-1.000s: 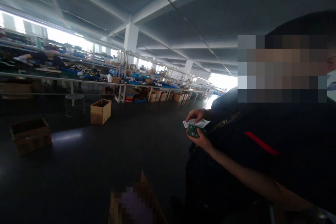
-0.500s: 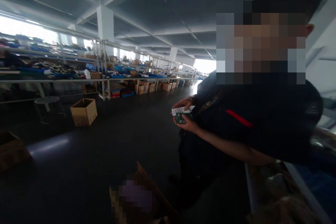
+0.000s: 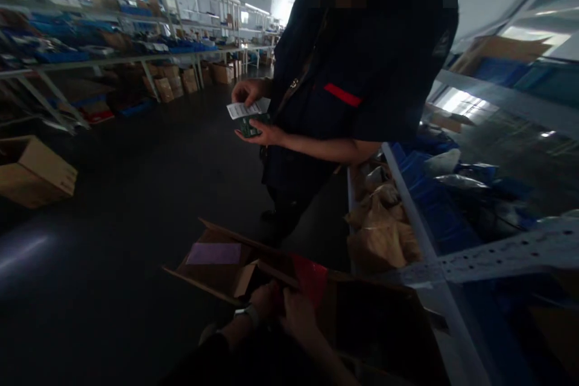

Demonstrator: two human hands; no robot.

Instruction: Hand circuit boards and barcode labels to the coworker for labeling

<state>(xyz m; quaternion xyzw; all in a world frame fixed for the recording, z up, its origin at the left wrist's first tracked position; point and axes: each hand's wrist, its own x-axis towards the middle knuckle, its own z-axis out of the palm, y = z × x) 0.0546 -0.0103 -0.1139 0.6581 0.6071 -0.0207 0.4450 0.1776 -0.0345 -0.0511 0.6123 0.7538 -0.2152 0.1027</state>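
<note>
both hands, left hand [image 3: 265, 300] and right hand [image 3: 296, 316], grip unclear, touch the red item [image 3: 312, 277] in the box [image 3: 217, 265].

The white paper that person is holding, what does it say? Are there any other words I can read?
No words can be read anywhere.
White paper in the co-worker's hand: dark print, too small and blurred to read.
Green board under it: no readable marks.
Box near the person's left hand and right hand: its label is blurred out.
Red stripe on the dark top: no letters.
</note>
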